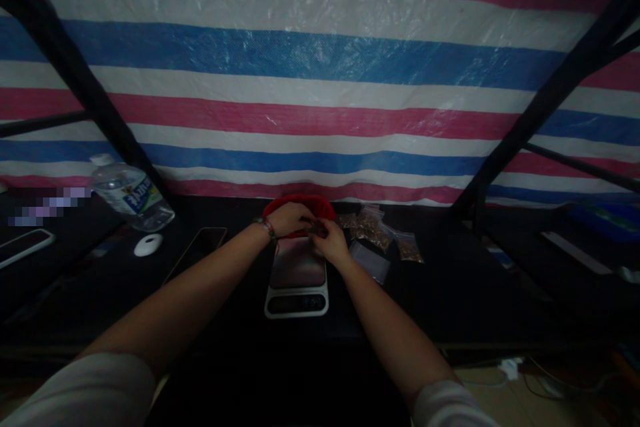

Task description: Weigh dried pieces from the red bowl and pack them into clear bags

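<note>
My left hand (286,219) reaches over the front of a red bowl-like container (323,203), its fingers closed at a small dark-brown bundle. Curled around the other side of this bundle, which looks like a small bag of brown bits (317,229), is my right hand (334,244). Dim light and my fingers hide its exact shape. Just below both hands lies a white kitchen scale (298,273) with a metal top and dark display. To the right of my right hand are several filled zip bags (370,227) and flat clear bags (370,261).
Another filled zip bag (408,247) lies farther right. On the left are a water bottle (135,195), a white mouse-like object (149,245) and a dark phone (197,253). Slanted black frame bars (530,120) flank the black table (440,300); striped sheeting (320,73) hangs behind.
</note>
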`<state>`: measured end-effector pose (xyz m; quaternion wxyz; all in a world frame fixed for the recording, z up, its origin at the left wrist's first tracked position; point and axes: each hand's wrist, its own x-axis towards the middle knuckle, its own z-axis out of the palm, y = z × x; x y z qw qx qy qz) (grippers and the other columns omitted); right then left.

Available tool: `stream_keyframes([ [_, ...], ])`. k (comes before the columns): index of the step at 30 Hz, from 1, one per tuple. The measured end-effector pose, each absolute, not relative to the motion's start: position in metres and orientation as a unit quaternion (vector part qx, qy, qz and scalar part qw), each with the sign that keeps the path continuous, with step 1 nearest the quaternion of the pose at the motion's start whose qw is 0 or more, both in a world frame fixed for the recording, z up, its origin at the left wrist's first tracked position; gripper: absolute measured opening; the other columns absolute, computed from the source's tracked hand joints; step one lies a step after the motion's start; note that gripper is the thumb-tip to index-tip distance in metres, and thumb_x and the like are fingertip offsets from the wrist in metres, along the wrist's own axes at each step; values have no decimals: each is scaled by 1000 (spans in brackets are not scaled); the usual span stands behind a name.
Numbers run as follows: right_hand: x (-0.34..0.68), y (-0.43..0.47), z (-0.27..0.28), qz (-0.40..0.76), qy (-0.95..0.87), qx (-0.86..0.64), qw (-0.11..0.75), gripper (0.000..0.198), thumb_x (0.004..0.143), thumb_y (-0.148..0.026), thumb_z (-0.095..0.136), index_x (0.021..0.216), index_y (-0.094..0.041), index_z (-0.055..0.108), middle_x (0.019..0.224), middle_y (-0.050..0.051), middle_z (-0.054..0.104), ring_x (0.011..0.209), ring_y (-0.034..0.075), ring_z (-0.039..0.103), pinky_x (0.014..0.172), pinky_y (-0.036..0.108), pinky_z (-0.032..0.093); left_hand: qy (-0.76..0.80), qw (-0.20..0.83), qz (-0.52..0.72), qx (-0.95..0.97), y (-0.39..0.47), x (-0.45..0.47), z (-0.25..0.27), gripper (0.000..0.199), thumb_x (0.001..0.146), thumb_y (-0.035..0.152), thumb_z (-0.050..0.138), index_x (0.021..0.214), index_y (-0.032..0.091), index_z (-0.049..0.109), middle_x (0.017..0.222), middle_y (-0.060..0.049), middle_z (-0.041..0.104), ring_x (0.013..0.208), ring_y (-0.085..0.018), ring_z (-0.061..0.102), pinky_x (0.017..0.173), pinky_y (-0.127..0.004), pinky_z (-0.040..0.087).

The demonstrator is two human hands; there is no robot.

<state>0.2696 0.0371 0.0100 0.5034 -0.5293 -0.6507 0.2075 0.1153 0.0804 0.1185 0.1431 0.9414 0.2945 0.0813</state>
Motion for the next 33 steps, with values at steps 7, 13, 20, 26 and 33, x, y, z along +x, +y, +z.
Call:
stream_keyframes([
  [7,269,32,20,170,-685,-522,480,31,70,-24,65,100,-18,65,93,7,65,89,20,60,83,33,47,304,137,84,939,79,113,115,23,81,25,56,99,22,71,98,-1,70,89,-15,62,78,-21,43],
  [13,268,31,19,176,-682,-520,483,34,69,-24,65,103,-18,65,94,7,65,89,21,60,81,34,48,311,157,99,932,77,112,114,24,84,26,54,101,22,70,102,-1,69,92,-15,61,80,-20,43],
  [20,267,30,20,182,-672,-532,482,35,68,-25,67,102,-17,64,96,8,66,90,22,60,83,37,48,294,188,109,931,72,112,117,26,83,25,54,105,20,67,103,-3,68,91,-16,62,79,-23,45],
  [26,266,29,20,207,-658,-534,489,36,68,-24,66,104,-17,62,97,8,67,90,22,62,83,36,49,287,140,110,941,71,111,116,35,78,17,57,113,19,62,110,-5,65,99,-18,60,86,-26,44],
  [33,266,27,21,228,-646,-529,501,36,69,-24,65,104,-18,60,97,7,67,89,21,64,82,36,50,289,129,112,942,63,111,121,46,74,14,61,119,19,57,115,-6,63,103,-20,59,90,-29,43],
])
